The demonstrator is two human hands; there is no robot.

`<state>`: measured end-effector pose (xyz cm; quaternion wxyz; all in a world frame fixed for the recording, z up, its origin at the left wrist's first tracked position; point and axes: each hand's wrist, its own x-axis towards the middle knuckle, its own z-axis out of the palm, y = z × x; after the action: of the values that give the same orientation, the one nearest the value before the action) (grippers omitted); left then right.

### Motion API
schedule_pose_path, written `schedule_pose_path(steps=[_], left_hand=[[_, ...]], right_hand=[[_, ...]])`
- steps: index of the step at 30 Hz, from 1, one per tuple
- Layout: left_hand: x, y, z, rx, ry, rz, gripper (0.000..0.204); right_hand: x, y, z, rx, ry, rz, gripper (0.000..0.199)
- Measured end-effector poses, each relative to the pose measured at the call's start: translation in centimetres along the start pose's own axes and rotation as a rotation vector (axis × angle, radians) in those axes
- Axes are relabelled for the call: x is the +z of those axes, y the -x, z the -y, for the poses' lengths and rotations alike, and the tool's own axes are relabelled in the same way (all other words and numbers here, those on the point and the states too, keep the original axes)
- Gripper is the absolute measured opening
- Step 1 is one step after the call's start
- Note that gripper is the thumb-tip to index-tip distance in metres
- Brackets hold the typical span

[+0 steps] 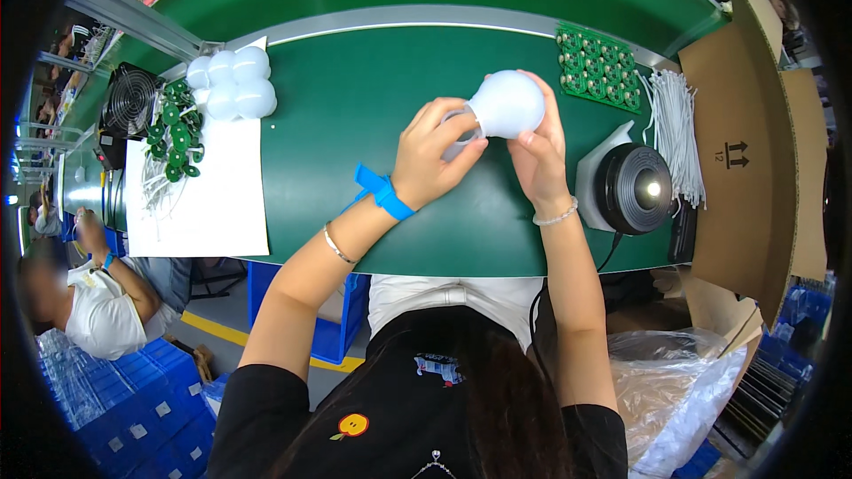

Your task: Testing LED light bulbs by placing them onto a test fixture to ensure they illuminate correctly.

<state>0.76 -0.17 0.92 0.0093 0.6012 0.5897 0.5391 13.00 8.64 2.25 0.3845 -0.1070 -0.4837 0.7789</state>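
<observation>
A green counter (355,195) runs beneath everything. Against the counter's right end stands a cardboard box (745,168); on the counter's left lies a white sheet (232,204). Above the counter's middle, the right hand (540,160) clasps, and the left hand (433,155) pinches by its neck, a white bulb (512,105).

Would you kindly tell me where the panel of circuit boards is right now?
In the head view, the panel lies at the back right of the bench, beyond the right hand and beside the white wires.
</observation>
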Motion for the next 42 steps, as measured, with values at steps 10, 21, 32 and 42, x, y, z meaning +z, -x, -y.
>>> schedule_pose_path(steps=[10, 21, 32, 42], left_hand=[[0.2, 0.1, -0.1, -0.093, 0.254, 0.101, 0.016], [0.4, 0.5, -1.6, -0.746, 1.211, 0.367, 0.035], [0.7, -0.1, 0.7, -1.125, 1.362, 0.194, 0.037], [1.0, -0.1, 0.6, -1.134, 1.278, 0.185, 0.039]], right_hand=[[0.3, 0.0, -0.5, -0.197, 0.304, -0.142, 0.05], [0.7, 4.6, 2.4, -0.737, 1.094, -0.171, 0.08], [-7.9, 10.4, 10.9, -0.564, 0.98, -0.694, 0.072], [-9.0, 8.6, 11.3, -0.561, 1.238, -0.406, 0.068]])
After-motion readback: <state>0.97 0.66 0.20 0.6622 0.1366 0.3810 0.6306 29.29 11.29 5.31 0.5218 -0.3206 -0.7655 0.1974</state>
